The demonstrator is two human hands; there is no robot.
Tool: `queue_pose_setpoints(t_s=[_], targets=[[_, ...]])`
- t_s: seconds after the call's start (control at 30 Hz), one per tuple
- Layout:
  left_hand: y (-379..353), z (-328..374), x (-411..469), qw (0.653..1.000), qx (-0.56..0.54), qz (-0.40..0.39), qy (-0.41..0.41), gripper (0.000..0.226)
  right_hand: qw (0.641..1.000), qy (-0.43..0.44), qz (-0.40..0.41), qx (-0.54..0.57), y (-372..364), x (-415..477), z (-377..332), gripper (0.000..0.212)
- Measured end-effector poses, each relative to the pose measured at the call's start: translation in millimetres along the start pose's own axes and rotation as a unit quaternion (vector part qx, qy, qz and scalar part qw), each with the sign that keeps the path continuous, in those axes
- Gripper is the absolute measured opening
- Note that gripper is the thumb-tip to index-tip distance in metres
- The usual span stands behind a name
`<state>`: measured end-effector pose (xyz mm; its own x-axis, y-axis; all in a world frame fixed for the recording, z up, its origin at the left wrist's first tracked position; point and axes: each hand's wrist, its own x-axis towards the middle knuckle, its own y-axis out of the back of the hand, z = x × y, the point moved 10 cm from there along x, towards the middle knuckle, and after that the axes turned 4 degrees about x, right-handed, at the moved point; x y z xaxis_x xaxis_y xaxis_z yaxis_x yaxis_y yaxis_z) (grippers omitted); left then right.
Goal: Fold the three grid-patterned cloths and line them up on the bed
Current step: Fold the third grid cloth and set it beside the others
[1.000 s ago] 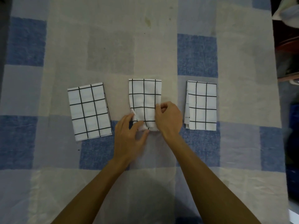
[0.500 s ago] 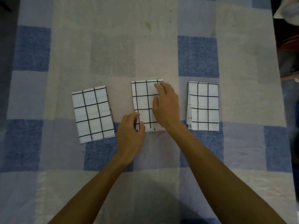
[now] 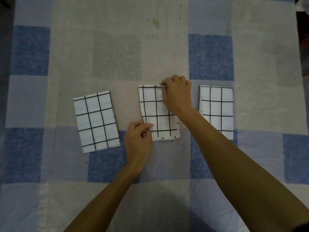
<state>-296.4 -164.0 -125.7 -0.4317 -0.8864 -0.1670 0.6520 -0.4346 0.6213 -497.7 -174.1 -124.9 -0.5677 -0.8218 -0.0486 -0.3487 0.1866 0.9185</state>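
Observation:
Three folded white cloths with black grid lines lie in a row on the bed. The left cloth point(image 3: 97, 123) sits slightly tilted, apart from both hands. The middle cloth point(image 3: 156, 113) lies between my hands. My right hand point(image 3: 177, 94) pinches its far right corner with curled fingers and covers its right edge. My left hand point(image 3: 138, 141) pinches its near left corner. The right cloth point(image 3: 216, 106) lies straight, its near left part hidden behind my right forearm.
The bed point(image 3: 117, 56) is covered with a sheet of blue, grey and cream squares. Its right edge runs down the frame's right side, with dark floor and clutter point(image 3: 303, 39) beyond. A dark strip borders the left side.
My right hand slid from the middle cloth's near edge up to its far right corner. My left hand stayed at the near left corner. The cloth now lies flatter and straighter.

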Motion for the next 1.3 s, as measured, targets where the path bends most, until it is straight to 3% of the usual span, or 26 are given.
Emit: queue_pose_setpoints(t_s=[0.27,0.37,0.43,0.53,0.63,0.77,0.83,0.93,1.03,1.13,1.2,1.3], targets=[[-9,0,13,0.992,-0.103,-0.012,0.070,0.023,0.999,-0.032,-0.005,-0.005,16,13,21,0.020],[-13,7,17,0.994,-0.092,-0.013,0.057,0.024,0.999,-0.034,-0.005,-0.003,17,15,25,0.018],[-12,13,15,0.998,-0.048,-0.009,0.026,0.023,0.999,-0.030,0.012,0.004,18,12,26,0.023],[-12,32,7,0.993,0.076,0.002,-0.087,0.032,0.997,-0.018,0.065,0.025,26,2,21,0.035],[-39,35,-8,0.966,0.162,-0.071,-0.186,0.048,0.995,0.012,0.099,0.027,28,-17,7,0.034],[-71,15,-27,0.922,0.278,-0.139,-0.229,0.061,0.999,0.040,0.012,-0.001,-7,-50,2,0.048],[-75,8,-33,0.911,0.308,-0.145,-0.232,0.062,0.997,0.024,-0.064,-0.025,-30,-62,11,0.062],[-69,7,-40,0.907,0.310,-0.146,-0.245,0.063,0.994,0.029,-0.099,-0.048,-42,-67,16,0.068],[-35,4,-36,0.944,0.231,-0.115,-0.204,0.062,0.994,0.029,-0.089,-0.051,-36,-66,13,0.068],[41,-26,-10,0.989,0.126,0.017,-0.078,0.054,0.995,0.072,-0.042,-0.055,-22,-68,-11,0.060],[87,-54,4,0.986,0.138,0.088,-0.021,0.051,0.993,0.104,-0.039,-0.025,-23,-69,-41,0.052],[113,-72,12,0.973,0.214,0.065,-0.062,0.053,0.988,0.143,-0.046,0.034,-31,-67,-96,0.045]])
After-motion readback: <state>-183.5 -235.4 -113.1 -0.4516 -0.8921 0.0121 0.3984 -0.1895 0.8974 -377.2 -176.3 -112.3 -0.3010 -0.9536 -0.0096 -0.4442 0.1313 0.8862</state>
